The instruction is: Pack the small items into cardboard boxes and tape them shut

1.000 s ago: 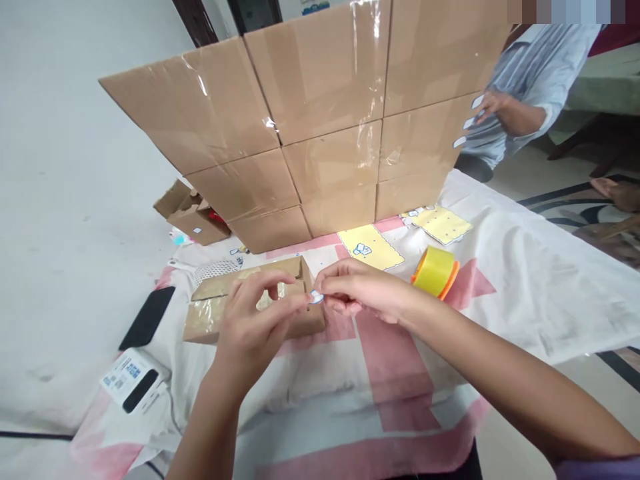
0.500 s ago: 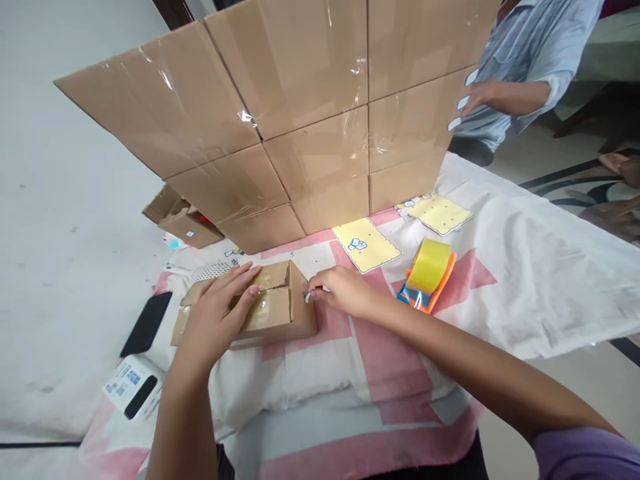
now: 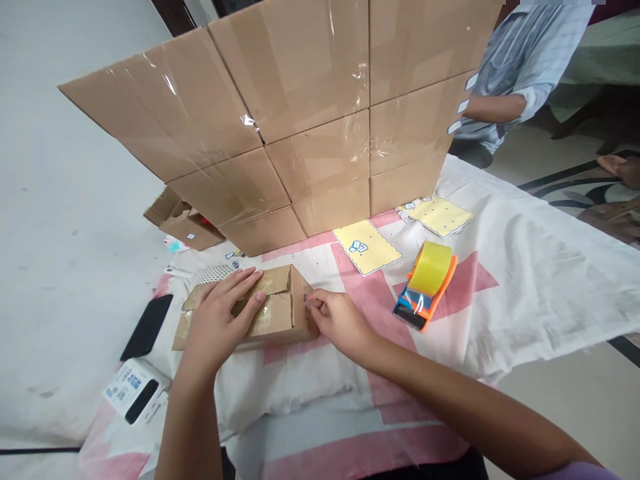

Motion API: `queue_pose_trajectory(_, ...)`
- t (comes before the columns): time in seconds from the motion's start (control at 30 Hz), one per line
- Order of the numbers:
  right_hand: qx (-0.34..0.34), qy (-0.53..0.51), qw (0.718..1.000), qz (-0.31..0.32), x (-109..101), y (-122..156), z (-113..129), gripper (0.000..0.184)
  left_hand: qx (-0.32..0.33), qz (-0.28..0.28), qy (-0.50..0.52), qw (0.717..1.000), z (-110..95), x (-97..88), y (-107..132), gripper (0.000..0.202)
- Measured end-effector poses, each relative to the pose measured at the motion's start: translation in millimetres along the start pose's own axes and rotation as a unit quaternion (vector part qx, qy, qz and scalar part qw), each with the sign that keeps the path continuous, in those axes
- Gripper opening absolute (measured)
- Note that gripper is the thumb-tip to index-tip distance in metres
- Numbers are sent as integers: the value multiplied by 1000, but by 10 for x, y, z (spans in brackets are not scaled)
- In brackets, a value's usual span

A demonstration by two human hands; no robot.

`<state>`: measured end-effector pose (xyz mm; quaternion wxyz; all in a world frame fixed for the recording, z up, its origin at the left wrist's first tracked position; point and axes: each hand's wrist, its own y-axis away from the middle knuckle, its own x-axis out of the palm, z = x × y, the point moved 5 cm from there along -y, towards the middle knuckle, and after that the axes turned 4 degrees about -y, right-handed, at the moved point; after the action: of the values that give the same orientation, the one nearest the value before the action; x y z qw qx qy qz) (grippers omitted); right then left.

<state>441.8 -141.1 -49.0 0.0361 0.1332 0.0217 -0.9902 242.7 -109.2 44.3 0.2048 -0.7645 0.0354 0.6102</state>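
A small cardboard box (image 3: 273, 317) lies on the cloth in front of me, its top flaps folded down under clear tape. My left hand (image 3: 223, 313) rests on top of the box with fingers stretched out, palm down, holding it against the table. At the box's right end, my right hand (image 3: 340, 320) is closed in a pinch. A small greyish bit shows at the fingertips, too small to name. To the right of that hand lies an orange and blue tape dispenser (image 3: 427, 287) with a yellow roll.
A large taped cardboard panel (image 3: 320, 160) stands behind the box. Yellow paper sheets (image 3: 370, 248) lie at its foot. On the left are a black phone (image 3: 147, 327), a white device (image 3: 135, 390) and an open carton (image 3: 187, 227). Another person's arm (image 3: 495, 108) reaches behind the panel.
My right hand has shifted slightly down and left, still pinching at the box's end. My left hand stays on the box. The other person's arm has moved left behind the panel.
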Motion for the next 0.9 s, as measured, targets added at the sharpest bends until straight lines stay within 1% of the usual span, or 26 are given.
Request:
queue_pose_trajectory(0.03,14,-60,998,-12,46,43,-54,22,1,-1,-2,1000,0,2,2,55)
queue_pose_trajectory(0.1,25,-161,987,-10,143,126,-148,27,3,-5,-4,1000,5,-1,3,54)
queue_pose_trajectory(0.13,25,-192,981,3,185,168,-190,32,4,-7,-4,1000,12,-4,2,54)
queue_pose_trajectory(0.2,26,-209,976,45,248,254,-271,45,11,-7,-1,1000,29,-8,5,54)
queue_pose_trajectory(0.27,27,-180,980,75,252,330,-340,59,18,-5,5,1000,57,-7,15,54)
queue_pose_trajectory(0.33,1,-127,989,80,198,379,-346,71,25,-7,13,1000,92,-1,28,54)
queue_pose_trajectory(0.4,-32,-78,992,93,149,405,-291,91,35,-16,20,999,126,4,38,53)
queue_pose_trajectory(0.43,-38,-61,991,112,144,412,-256,101,42,-20,23,999,141,5,40,51)
queue_pose_trajectory(0.5,-19,-34,988,148,153,407,-195,115,58,-27,30,998,169,-2,41,49)
queue_pose_trajectory(0.6,7,37,989,142,192,344,-98,138,89,-21,43,995,210,-25,53,44)
queue_pose_trajectory(0.67,-12,74,988,133,289,288,-15,155,116,-19,46,992,240,-50,84,41)
queue_pose_trajectory(0.73,-50,69,988,126,429,250,63,160,135,-27,46,989,278,-80,137,39)
queue_pose_trajectory(0.8,-98,38,990,99,531,247,131,158,140,-52,42,988,321,-123,213,37)
queue_pose_trajectory(0.87,-135,5,989,66,537,291,180,153,137,-102,38,985,342,-191,318,35)
queue_pose_trajectory(0.9,-149,-14,987,51,489,329,205,150,131,-139,40,981,346,-239,380,36)
